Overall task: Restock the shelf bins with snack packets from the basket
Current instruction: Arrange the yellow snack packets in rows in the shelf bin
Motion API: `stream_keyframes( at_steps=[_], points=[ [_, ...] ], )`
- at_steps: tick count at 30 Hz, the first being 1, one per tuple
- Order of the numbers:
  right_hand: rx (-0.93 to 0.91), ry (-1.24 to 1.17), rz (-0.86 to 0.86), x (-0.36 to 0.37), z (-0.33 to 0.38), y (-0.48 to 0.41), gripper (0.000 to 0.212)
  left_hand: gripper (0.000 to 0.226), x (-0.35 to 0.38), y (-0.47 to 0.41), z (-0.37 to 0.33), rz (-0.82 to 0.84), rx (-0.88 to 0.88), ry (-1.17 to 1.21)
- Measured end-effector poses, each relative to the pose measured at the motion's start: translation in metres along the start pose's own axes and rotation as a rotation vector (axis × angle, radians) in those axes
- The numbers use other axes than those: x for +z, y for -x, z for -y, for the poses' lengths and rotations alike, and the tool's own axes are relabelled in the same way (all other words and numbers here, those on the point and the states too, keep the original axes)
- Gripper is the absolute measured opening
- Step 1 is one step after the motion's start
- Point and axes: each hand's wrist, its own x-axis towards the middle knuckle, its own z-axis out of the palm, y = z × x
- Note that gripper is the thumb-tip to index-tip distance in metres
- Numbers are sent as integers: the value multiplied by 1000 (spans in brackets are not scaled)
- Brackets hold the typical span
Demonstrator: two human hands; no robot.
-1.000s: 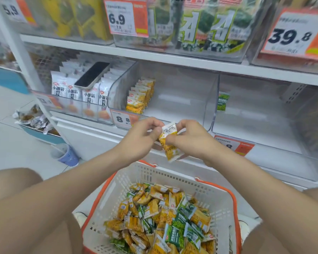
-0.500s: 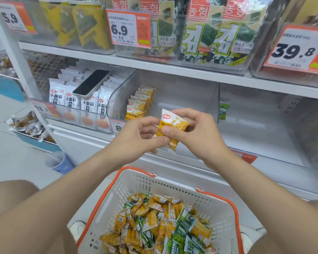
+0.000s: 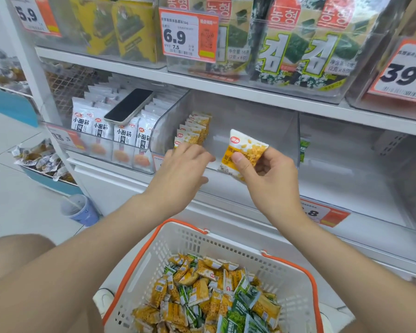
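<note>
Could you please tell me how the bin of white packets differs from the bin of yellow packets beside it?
The white-packet bin is packed across its width; the yellow-packet bin holds one row of yellow packets by its left wall. A phone lies on the white packets; nothing lies on the yellow row. Both are clear bins standing side by side.

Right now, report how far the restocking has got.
Done: a short row of yellow snack packets stands in the clear plastic middle bin. In hand: the right hand pinches one yellow packet; the left hand hovers open beside the row. Left: the white orange-rimmed basket holds many yellow and green packets.
</note>
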Motion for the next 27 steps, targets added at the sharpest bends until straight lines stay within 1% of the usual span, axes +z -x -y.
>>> stream_keyframes(
  at_steps=[1, 3, 7, 10, 12, 15, 18, 20, 22, 23, 25, 27],
  points=[
    [-15, 22, -9, 2, -1, -2, 39, 38, 6, -3, 4, 9, 35, -103],
    [-44, 82, -21, 6, -1, -8, 34, 29, 11, -7, 7, 67, 19, -165],
    [-74, 196, -72, 10, 1, -22, 29, 47, 9, -13, 6, 90, -43, -102],
    [-112, 269, -79, 10, 6, -35, 24, 47, 3, -13, -1, 93, -47, -83],
    [-117, 298, -60, 12, 8, -45, 23, 50, -5, -14, -2, 59, -46, -72],
    [-62, 300, -27, 21, 9, -58, 25, 56, -14, -12, 0, 89, -47, -74],
    [68, 260, 109, 37, 4, -68, 31, 61, -21, -1, -3, 134, -23, -102],
    [190, 152, 252, 53, -1, -73, 38, 56, -25, 8, -4, 156, -19, -90],
    [280, 87, 400, 69, -1, -74, 35, 45, -26, 15, -4, 166, -6, -56],
    [308, 66, 458, 78, -1, -73, 32, 44, -24, 18, -3, 166, 8, -42],
    [342, 32, 532, 93, -1, -70, 24, 47, -17, 22, 3, 170, 19, -25],
    [341, 53, 573, 105, -1, -68, 26, 43, -13, 22, 8, 194, 11, 4]
  ],
)
